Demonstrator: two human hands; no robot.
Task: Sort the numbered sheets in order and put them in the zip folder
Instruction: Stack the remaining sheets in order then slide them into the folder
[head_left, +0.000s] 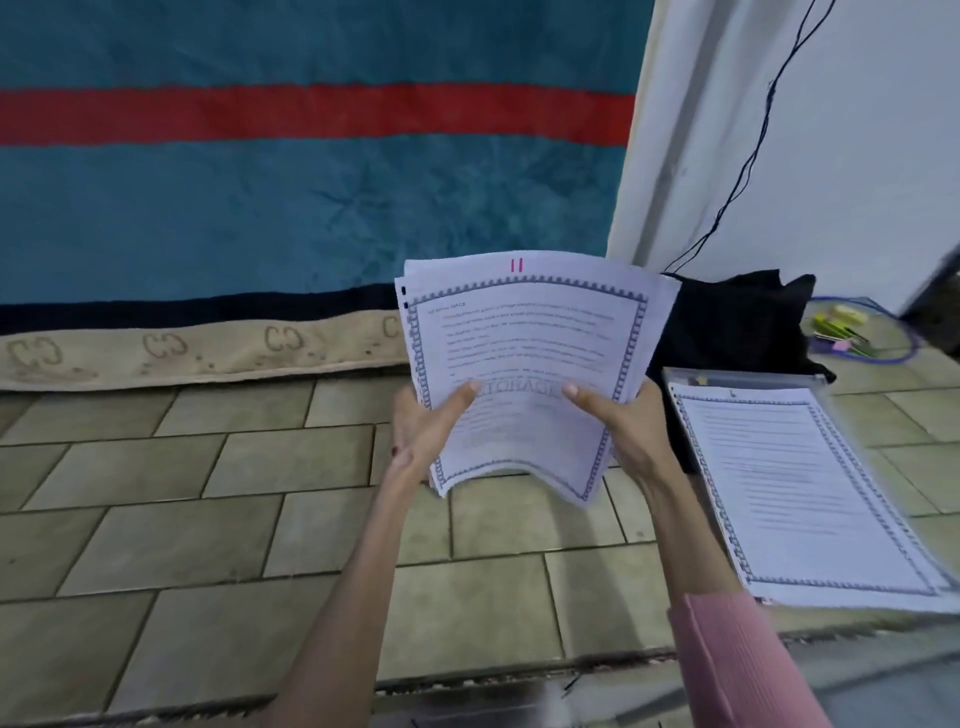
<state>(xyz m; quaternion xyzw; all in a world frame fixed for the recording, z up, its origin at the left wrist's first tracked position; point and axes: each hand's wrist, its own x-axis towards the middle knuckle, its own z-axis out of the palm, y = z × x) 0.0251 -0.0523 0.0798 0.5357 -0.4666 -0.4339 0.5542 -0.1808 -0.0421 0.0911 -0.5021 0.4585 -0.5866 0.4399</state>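
Both hands hold a fanned stack of printed sheets (524, 364) up above the tiled floor (208, 493). The left hand (426, 426) grips the stack's lower left edge, thumb pressed across the front page and fingers hidden behind; the right hand (623, 426) grips the lower right edge the same way, thumb on the front. The front sheet has a patterned grey border and a pink "11" written at the top; its lower edge curls loosely. To the right, on the floor, lies a clear zip folder (748, 375), with a second pile of bordered sheets (800, 493) resting on top of it and covering most of it, the top page marked with a small number that is too blurred to read surely. A black bag (737, 322) sits just behind the folder. A teal blanket with a red stripe (311, 182) hangs beyond the floor, and a pink sleeve (737, 665) covers the right forearm.
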